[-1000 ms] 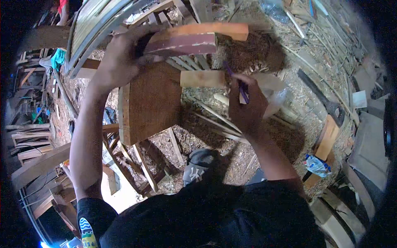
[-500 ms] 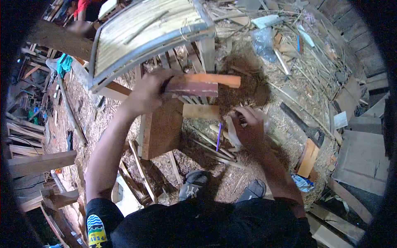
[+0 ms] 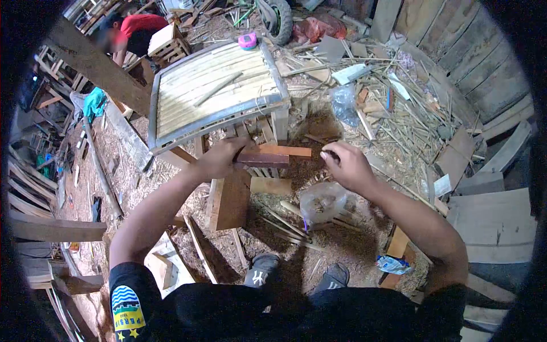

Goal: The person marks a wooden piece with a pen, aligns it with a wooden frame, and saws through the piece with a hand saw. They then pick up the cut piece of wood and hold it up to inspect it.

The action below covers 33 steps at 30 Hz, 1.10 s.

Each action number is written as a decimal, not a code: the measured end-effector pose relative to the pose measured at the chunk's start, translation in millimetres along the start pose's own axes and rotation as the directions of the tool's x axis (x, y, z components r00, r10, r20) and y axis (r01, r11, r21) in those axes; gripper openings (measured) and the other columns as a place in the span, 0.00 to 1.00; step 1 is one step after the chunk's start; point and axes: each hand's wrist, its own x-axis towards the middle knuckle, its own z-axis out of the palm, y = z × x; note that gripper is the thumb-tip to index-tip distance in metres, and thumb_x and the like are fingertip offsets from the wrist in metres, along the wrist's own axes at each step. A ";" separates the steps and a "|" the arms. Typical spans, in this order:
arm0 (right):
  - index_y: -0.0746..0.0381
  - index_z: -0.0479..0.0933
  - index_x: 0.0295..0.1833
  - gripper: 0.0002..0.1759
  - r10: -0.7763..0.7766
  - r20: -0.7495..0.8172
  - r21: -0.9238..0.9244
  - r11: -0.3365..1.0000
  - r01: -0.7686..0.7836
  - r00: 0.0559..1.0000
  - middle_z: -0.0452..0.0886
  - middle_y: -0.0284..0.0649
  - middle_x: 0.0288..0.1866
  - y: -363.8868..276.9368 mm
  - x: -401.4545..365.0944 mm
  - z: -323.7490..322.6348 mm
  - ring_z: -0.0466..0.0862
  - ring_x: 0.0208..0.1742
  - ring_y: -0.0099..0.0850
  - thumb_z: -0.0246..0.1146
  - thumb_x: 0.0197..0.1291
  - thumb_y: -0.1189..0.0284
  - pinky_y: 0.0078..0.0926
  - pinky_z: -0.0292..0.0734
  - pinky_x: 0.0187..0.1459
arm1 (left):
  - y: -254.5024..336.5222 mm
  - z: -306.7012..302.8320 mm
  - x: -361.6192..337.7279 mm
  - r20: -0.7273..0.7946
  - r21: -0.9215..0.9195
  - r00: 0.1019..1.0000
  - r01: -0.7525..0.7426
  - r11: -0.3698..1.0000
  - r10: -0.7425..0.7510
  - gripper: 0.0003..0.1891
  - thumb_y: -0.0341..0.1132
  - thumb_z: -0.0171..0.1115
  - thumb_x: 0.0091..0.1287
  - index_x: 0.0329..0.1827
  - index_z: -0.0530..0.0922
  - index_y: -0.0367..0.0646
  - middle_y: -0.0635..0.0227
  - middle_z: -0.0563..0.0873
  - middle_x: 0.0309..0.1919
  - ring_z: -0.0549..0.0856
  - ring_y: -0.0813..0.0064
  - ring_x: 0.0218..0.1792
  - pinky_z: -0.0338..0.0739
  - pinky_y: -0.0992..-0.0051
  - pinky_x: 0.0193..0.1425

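Observation:
My left hand (image 3: pixel 219 159) is clamped on the left end of a reddish wooden block (image 3: pixel 268 155), held level in front of a bamboo-slat frame (image 3: pixel 219 85). My right hand (image 3: pixel 347 165) hovers just right of the block, its fingers pinched together. Anything between them is too small to see. Under that hand a clear plastic bag (image 3: pixel 322 202) with small pieces inside lies on the sawdust. A purple pen (image 3: pixel 306 226) lies just below the bag among thin bamboo sticks. A brown upright board (image 3: pixel 231 199) stands under the block.
A person in a red shirt (image 3: pixel 137 28) bends over at the far left. A pink tape measure (image 3: pixel 248 40) rests on the frame's far edge. Planks (image 3: pixel 496 216) lie at the right, timber stacks at the left. My feet (image 3: pixel 259 273) are on the sawdust floor beside a blue packet (image 3: pixel 393 265).
My right hand let go of the purple pen, went down to the bag on the ground, then rose beside the block. My view has pulled back and the block now looks lower and smaller.

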 end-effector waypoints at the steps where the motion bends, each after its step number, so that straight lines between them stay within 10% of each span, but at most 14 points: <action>1: 0.63 0.81 0.47 0.13 0.004 -0.051 0.036 0.999 -0.002 0.999 0.81 0.47 0.39 3.3 5.1 2.3 0.83 0.37 0.44 0.61 0.67 0.65 0.40 0.78 0.42 | -1.7 1.0 0.3 -0.001 0.017 1.000 -0.015 1.000 0.015 0.28 0.29 0.72 0.54 0.59 0.75 0.40 0.48 0.83 0.51 0.80 0.46 0.56 0.75 0.57 0.61; 7: 0.64 0.80 0.58 0.17 0.134 -0.207 0.301 0.951 -0.067 0.969 0.80 0.42 0.49 9.7 8.4 16.6 0.81 0.42 0.27 0.66 0.65 0.72 0.22 0.79 0.40 | 0.0 -0.7 2.2 0.004 0.020 1.000 0.012 1.000 -0.012 0.29 0.28 0.73 0.53 0.60 0.75 0.41 0.50 0.83 0.51 0.81 0.48 0.57 0.75 0.58 0.61; 18: 0.56 0.75 0.68 0.29 0.063 -0.023 0.396 0.917 -0.048 0.998 0.78 0.40 0.58 20.2 -2.0 47.4 0.82 0.41 0.25 0.72 0.60 0.70 0.19 0.82 0.37 | -7.1 11.2 -10.4 -0.110 -0.011 0.993 0.043 0.999 -0.044 0.32 0.25 0.71 0.51 0.63 0.75 0.43 0.54 0.83 0.56 0.81 0.51 0.58 0.74 0.60 0.65; 33: 0.66 0.82 0.55 0.16 -0.039 -0.198 0.311 0.945 0.101 0.979 0.87 0.44 0.43 15.7 17.4 54.6 0.87 0.39 0.29 0.68 0.63 0.72 0.25 0.78 0.45 | -3.0 6.9 -5.7 -0.134 -0.085 0.991 -0.030 0.996 0.018 0.32 0.31 0.77 0.51 0.62 0.77 0.43 0.55 0.85 0.53 0.84 0.56 0.55 0.78 0.63 0.59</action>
